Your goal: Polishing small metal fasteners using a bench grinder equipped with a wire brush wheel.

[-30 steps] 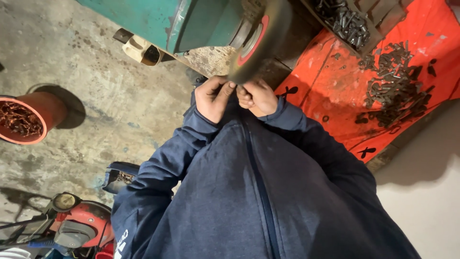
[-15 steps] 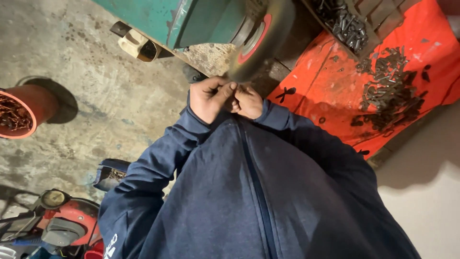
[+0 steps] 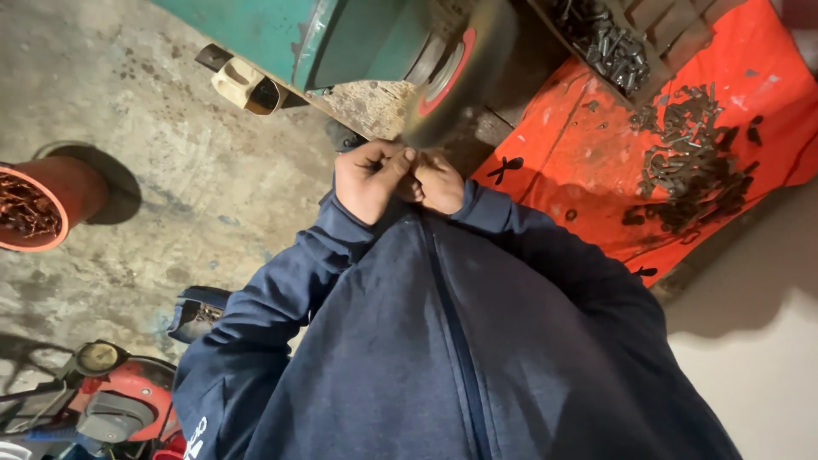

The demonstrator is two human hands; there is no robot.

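Something small was pinched between the two hands, hidden by the fingers, so its kind could not be told; it sat right at the lower rim of the grinding wheel point(image 3: 452, 77), a dark disc with a red centre, blurred as if turning. The left hand point(image 3: 371, 179) was curled closed with the thumb laid across toward the right hand point(image 3: 439, 183), which was closed too, knuckles touching the left. Judging by the pile of dark bolts and screws point(image 3: 682, 166) on the orange surface point(image 3: 767, 94) to the right, the piece was probably a small, stiff, light metal part, likely to slip or heat up, best taken by its far end with the fingertips kept off the wheel. The wheel belonged to a green machine point(image 3: 281, 34). Further off on the concrete floor point(image 3: 170, 153) stood a red bucket point(image 3: 51, 204) of rusty bits, well apart to the left.
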